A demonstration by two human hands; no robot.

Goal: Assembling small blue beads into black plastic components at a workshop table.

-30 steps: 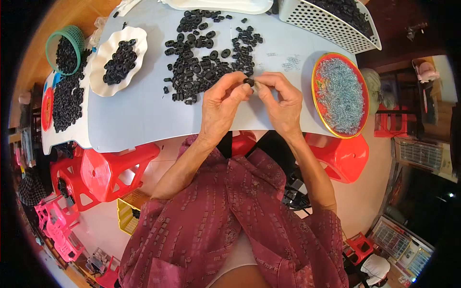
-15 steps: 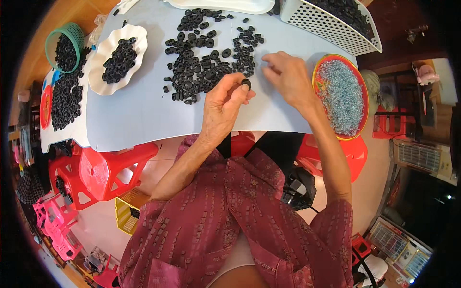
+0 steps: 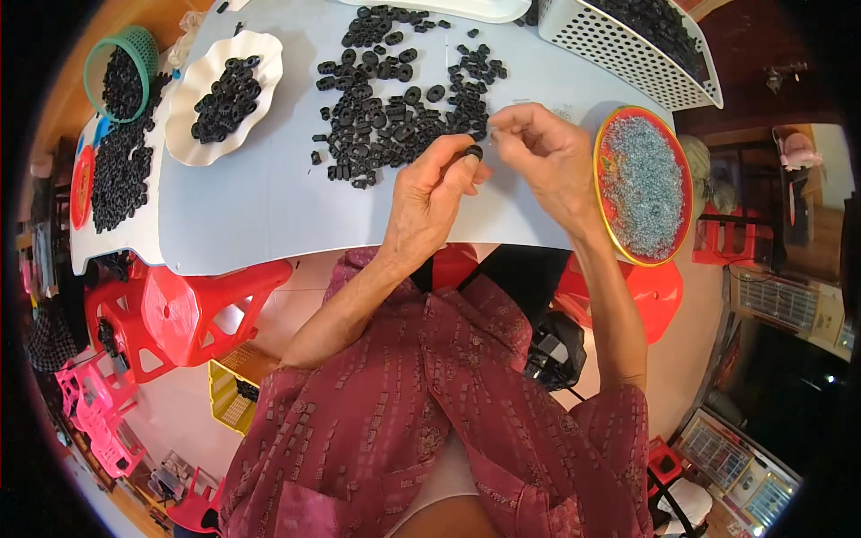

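A white perforated plastic basket (upper right) is filled with black parts; a red, yellow-rimmed oval tray (right), with clear bluish beads; a white scalloped dish and green openwork basket (upper left), with black parts. Centre: one rounded black piece is clamped by the left hand, thumb against forefinger; whether the right hand, just beside, is closed cannot be told.

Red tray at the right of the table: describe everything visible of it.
The tray is shallow, red inside with a yellow rim and some yellow patterning, glossy; its material is unclear. It looks oval in this fisheye view. Small clear, bluish pieces cover most of its bottom. It lies at the table's right edge; whether the right hand or wrist touches it is unclear.
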